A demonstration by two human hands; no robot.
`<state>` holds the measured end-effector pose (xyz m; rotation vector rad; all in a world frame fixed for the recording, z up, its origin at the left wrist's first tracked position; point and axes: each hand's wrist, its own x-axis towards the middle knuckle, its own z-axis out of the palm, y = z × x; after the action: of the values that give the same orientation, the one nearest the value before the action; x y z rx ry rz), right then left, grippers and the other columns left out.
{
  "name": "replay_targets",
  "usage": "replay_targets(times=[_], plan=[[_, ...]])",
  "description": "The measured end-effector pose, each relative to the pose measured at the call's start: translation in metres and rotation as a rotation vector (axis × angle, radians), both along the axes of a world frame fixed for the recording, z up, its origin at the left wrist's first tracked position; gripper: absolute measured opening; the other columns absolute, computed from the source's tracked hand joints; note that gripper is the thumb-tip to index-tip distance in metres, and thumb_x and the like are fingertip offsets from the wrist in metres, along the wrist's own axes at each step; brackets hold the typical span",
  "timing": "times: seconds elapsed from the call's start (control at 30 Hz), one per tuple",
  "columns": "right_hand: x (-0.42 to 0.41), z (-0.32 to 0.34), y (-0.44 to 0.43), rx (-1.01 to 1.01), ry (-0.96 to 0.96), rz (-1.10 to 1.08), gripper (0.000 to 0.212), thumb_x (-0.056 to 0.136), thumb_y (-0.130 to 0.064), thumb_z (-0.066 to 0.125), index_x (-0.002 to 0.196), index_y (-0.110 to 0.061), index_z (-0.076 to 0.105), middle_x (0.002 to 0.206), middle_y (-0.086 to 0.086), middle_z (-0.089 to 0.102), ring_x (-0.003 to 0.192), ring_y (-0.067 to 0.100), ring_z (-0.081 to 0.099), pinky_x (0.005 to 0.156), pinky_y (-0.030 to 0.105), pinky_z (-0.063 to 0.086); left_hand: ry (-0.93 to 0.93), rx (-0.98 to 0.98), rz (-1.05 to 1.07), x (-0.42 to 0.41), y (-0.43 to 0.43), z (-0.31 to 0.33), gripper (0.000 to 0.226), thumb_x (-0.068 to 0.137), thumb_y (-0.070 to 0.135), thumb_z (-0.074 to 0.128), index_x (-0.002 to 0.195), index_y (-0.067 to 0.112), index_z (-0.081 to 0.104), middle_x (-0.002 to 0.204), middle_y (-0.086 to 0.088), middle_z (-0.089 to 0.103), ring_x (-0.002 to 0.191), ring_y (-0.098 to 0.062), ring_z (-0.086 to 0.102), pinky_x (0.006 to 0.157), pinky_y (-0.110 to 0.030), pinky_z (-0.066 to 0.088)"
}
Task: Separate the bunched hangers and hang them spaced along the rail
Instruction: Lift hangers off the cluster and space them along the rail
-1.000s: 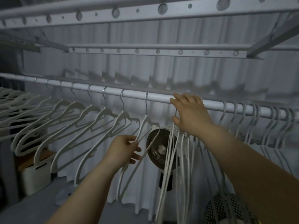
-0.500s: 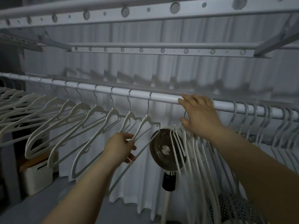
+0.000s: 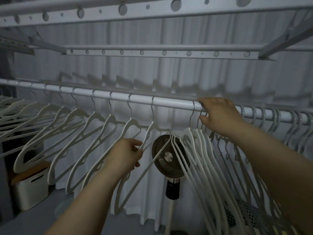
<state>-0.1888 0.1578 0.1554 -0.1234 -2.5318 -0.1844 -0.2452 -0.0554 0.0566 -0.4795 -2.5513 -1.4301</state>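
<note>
**Bunch hangs at the right hand's fingertips; the rail gap opens toward the left hand**

The coming move turns on the rail, which runs crosswise in front of both hands. A bare stretch of it lies between them. The bunched hangers have their hooks packed together right at the right hand's fingertips and thumb, and their white bodies fan downward below its wrist. More crowded hooks sit on the rail on that hand's far side. By my reading, the next hanger has to slide along the rail away from the right hand and toward the left hand. The right hand is far the nearer to the hooks.

The right hand clasps the rail, with its fingers laid over the top and its thumb tucked beneath among the hook stems. I cannot tell whether the thumb also catches a hook.

The left hand is lower, with its fingers closed around the sloping arm of the held hanger. This is the last of the spaced hangers, and its hook sits on the rail above that hand. The rest of the spaced row trails off on the side away from the bunch, each tilted the same way. A fan stands behind, between the two hands.
</note>
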Motion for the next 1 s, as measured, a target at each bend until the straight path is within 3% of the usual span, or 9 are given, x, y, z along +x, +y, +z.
replay_targets(times=[0.1, 0.17, 0.3, 0.37, 0.57, 0.63, 0.77, 0.9, 1.0], plan=[[0.000, 0.001, 0.004, -0.007, -0.012, 0.027, 0.056, 0.091, -0.023, 0.049, 0.142, -0.016, 0.028, 0.147, 0.005, 0.035, 0.132, 0.024, 0.032, 0.107, 0.030, 0.022, 0.095, -0.133, 0.097, 0.008, 0.002, 0.004, 0.038, 0.089, 0.022, 0.054, 0.126, 0.015, 0.053, 0.105, -0.004, 0.066, 0.094, -0.022, 0.064, 0.083, -0.032, 0.050], [0.002, 0.003, 0.006, -0.004, -0.011, 0.024, 0.058, 0.091, -0.026, 0.050, 0.143, -0.017, 0.026, 0.148, 0.005, 0.034, 0.133, 0.024, 0.032, 0.107, 0.030, 0.022, 0.244, -0.144, 0.164, 0.013, 0.003, 0.009, 0.040, 0.088, 0.026, 0.056, 0.126, 0.015, 0.054, 0.126, -0.005, 0.058, 0.110, -0.020, 0.056, 0.091, -0.029, 0.043], [0.006, 0.007, 0.013, 0.019, 0.012, -0.021, 0.056, 0.089, -0.032, 0.052, 0.140, -0.020, 0.032, 0.142, 0.006, 0.042, 0.128, 0.026, 0.038, 0.104, 0.033, 0.024, 0.356, 0.109, 0.016, 0.033, 0.021, 0.019, 0.027, 0.087, 0.022, 0.057, 0.112, 0.015, 0.064, 0.085, 0.017, 0.060, 0.070, 0.004, 0.050, 0.062, -0.005, 0.038], [0.006, 0.006, 0.016, 0.001, -0.013, -0.017, 0.053, 0.089, -0.033, 0.052, 0.138, -0.020, 0.035, 0.138, 0.007, 0.045, 0.125, 0.028, 0.042, 0.103, 0.034, 0.028, 0.307, 0.121, -0.102, 0.043, 0.040, 0.016, 0.028, 0.086, 0.025, 0.058, 0.113, 0.017, 0.063, 0.074, 0.025, 0.049, 0.068, 0.006, 0.048, 0.060, 0.000, 0.036], [0.006, 0.002, 0.018, 0.013, -0.041, 0.001, 0.056, 0.090, -0.031, 0.052, 0.141, -0.019, 0.030, 0.142, 0.007, 0.040, 0.127, 0.028, 0.039, 0.103, 0.033, 0.028, 0.071, 0.159, -0.269, 0.050, 0.083, -0.002, 0.064, 0.078, 0.035, 0.066, 0.133, 0.021, 0.037, 0.121, 0.006, 0.053, 0.107, -0.013, 0.057, 0.083, -0.024, 0.047], [0.007, 0.001, 0.018, 0.024, -0.041, 0.009, 0.057, 0.090, -0.031, 0.051, 0.141, -0.019, 0.029, 0.144, 0.006, 0.038, 0.128, 0.028, 0.038, 0.104, 0.034, 0.027, 0.019, 0.175, -0.313, 0.050, 0.087, -0.005, 0.065, 0.077, 0.027, 0.069, 0.132, 0.022, 0.036, 0.114, 0.009, 0.057, 0.097, -0.012, 0.061, 0.081, -0.027, 0.052], [0.007, 0.000, 0.019, 0.037, -0.031, 0.021, 0.057, 0.090, -0.030, 0.051, 0.141, -0.018, 0.029, 0.144, 0.006, 0.039, 0.127, 0.027, 0.038, 0.105, 0.034, 0.027, -0.059, 0.207, -0.345, 0.048, 0.087, -0.006, 0.041, 0.083, 0.005, 0.058, 0.109, 0.028, 0.037, 0.078, 0.011, 0.050, 0.059, -0.005, 0.053, 0.048, -0.014, 0.046], [0.007, -0.002, 0.020, 0.057, -0.012, 0.030, 0.056, 0.090, -0.030, 0.051, 0.141, -0.019, 0.029, 0.144, 0.005, 0.038, 0.127, 0.026, 0.039, 0.104, 0.033, 0.026, -0.050, 0.220, -0.278, 0.040, 0.077, -0.012, 0.034, 0.083, 0.000, 0.051, 0.111, 0.019, 0.050, 0.095, -0.001, 0.056, 0.059, -0.021, 0.059, 0.046, -0.022, 0.047], [0.005, -0.004, 0.020, 0.061, 0.008, 0.028, 0.056, 0.090, -0.030, 0.051, 0.141, -0.020, 0.030, 0.144, 0.005, 0.039, 0.128, 0.026, 0.038, 0.105, 0.033, 0.026, -0.018, 0.216, -0.232, 0.033, 0.067, -0.015, 0.040, 0.085, 0.003, 0.051, 0.125, 0.010, 0.052, 0.106, -0.003, 0.061, 0.046, -0.009, 0.057, 0.039, -0.017, 0.045]])
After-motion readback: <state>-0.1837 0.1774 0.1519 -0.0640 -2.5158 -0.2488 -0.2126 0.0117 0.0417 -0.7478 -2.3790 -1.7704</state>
